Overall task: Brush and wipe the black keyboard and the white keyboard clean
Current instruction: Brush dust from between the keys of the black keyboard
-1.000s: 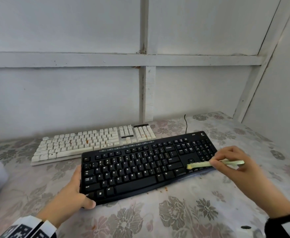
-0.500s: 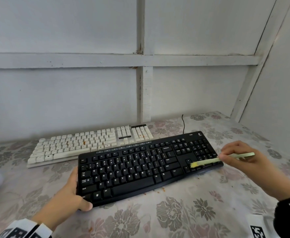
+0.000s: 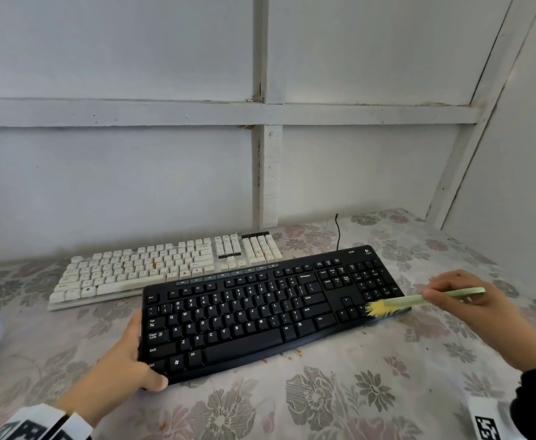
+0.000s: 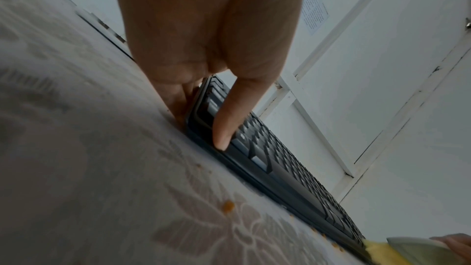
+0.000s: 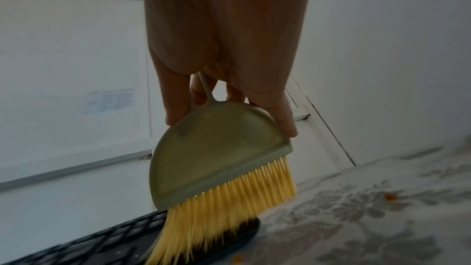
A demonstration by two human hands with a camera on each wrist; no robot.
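Left hand [image 3: 123,360] gripping black keyboard [image 3: 260,312], right hand [image 3: 463,300] holding brush [image 3: 396,304] at its right end

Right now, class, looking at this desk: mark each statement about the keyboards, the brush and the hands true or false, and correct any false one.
1. The right hand holds a pale green brush with yellow bristles. True.
2. The bristles touch the white keyboard. False: they touch the right end of the black keyboard.
3. The left hand grips the black keyboard's left end. True.
4. The white keyboard lies nearer the person than the black one. False: it lies behind it, towards the wall.
5. Orange crumbs lie on the floral tablecloth. True.
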